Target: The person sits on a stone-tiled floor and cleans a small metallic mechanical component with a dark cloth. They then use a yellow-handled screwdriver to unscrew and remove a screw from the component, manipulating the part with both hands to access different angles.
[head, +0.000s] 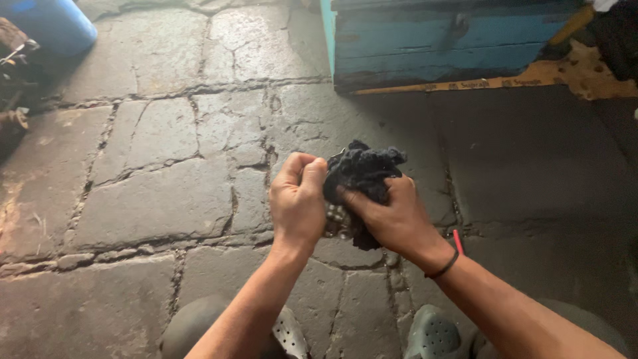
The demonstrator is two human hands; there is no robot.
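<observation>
A person crouches over a floor of worn stone slabs (153,199), seen from above their own arms. Both hands meet in front of them around a dark rag (364,171). The left hand (297,203) is curled into a tight fist against the rag's left edge. The right hand (393,216) has its fingers wrapped over the bunched cloth from the right, gripping it firmly. Between the palms, under the rag, a small metal part (337,221) shows; it is too hidden to tell what it is. This looks like wiping or rubbing the part clean, partway through; turning the part inside the cloth would expose fresh surface.

A black band (444,266) circles the right wrist. Grey clogs (432,336) show at the bottom edge.

Of containers, a blue wooden box (452,40) stands shut at the top, its contents unseen. A blue barrel (50,23) sits top left, its inside out of view.
</observation>
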